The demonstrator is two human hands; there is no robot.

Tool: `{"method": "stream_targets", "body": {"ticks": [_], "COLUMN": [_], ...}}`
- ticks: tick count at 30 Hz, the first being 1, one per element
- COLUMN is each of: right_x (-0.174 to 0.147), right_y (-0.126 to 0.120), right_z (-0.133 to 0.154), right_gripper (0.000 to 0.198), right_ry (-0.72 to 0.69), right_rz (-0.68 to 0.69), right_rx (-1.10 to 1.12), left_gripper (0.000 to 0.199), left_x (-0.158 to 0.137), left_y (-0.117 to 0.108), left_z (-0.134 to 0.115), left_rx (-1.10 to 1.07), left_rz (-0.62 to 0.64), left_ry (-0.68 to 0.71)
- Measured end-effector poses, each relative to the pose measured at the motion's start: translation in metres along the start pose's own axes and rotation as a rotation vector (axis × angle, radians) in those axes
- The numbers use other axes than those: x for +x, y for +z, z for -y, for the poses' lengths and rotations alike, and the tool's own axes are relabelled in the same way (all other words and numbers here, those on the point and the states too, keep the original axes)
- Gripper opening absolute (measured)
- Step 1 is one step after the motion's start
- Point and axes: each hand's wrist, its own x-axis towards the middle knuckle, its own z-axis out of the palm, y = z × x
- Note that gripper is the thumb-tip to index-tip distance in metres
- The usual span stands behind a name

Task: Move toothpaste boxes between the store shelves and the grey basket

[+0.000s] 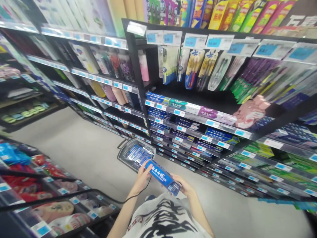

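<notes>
Tall shelving (205, 91) fills the space ahead of the hands and to their right, with toothbrush packs (194, 69) hanging at its upper level and toothpaste cartons (158, 114) stacked on the shelves below. The grey floor (99, 142) stretches away past the left hand (143, 172). On it, beyond that hand and a little to its left, sits a dark basket (122, 155) with slim blue-and-white boxes (138, 153) lying inside. The blue toothpaste box (162, 177) is between the two hands, its long axis slanting from the left hand, farther out, down to the right hand (184, 185), nearer the body; its left end points toward the basket, so the left hand is the closer one. Both hands grip it: the left thumb lies across the far end, and the right hand holds the near end, its fingers partly hidden.
</notes>
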Motion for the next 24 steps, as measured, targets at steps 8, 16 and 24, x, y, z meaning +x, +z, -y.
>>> {"method": "stream_targets", "body": {"ticks": [8,16,24], "right_x": [0.018,0.026,0.019], "right_y": [-0.014,-0.007,-0.003], "right_z": [0.023,0.022,0.024], "right_gripper": [0.065,0.068,0.065], "right_ry": [-0.171,-0.148,-0.140], "right_rz": [-0.234,-0.359,-0.365], "right_rx": [-0.033,-0.070,-0.076], "left_gripper": [0.074,0.076,0.080], "left_x": [-0.008,-0.017,-0.018], "left_y": [-0.002,-0.004,-0.007], "left_z": [-0.005,-0.016,-0.013], "left_rx": [0.095,-0.022,0.014], "left_rz": [0.020,0.061,0.034], "left_ry": [0.047,0.004,0.004]}}
